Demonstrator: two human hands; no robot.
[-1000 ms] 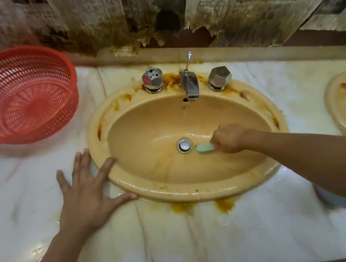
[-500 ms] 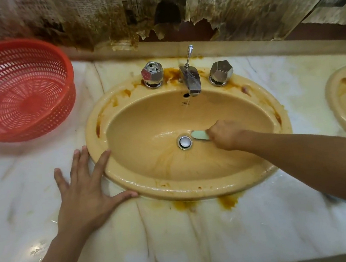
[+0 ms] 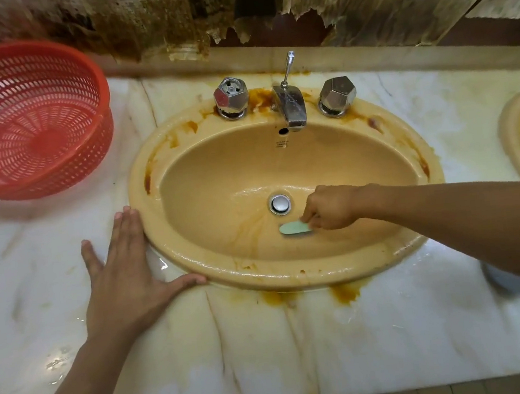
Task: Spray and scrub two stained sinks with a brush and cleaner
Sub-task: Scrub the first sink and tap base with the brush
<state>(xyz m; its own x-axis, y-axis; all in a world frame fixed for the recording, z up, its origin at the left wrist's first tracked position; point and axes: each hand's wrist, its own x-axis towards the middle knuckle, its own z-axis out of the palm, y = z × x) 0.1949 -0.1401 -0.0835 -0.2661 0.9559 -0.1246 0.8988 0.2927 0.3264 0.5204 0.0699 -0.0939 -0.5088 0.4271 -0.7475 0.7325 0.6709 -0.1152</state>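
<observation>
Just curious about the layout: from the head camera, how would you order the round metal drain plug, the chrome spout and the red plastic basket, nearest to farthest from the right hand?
1. Round metal drain plug, just left of the right hand.
2. Chrome spout, at the sink's back rim.
3. Red plastic basket, far left on the counter.

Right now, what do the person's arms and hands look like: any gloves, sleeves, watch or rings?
Both are bare. The left hand and the right hand wear no gloves, and no rings show on the visible fingers. Both forearms are uncovered as far as the frame edge: no sleeve, watch, bracelet or marking shows on either. Anything worn above the forearms is out of view.
</observation>
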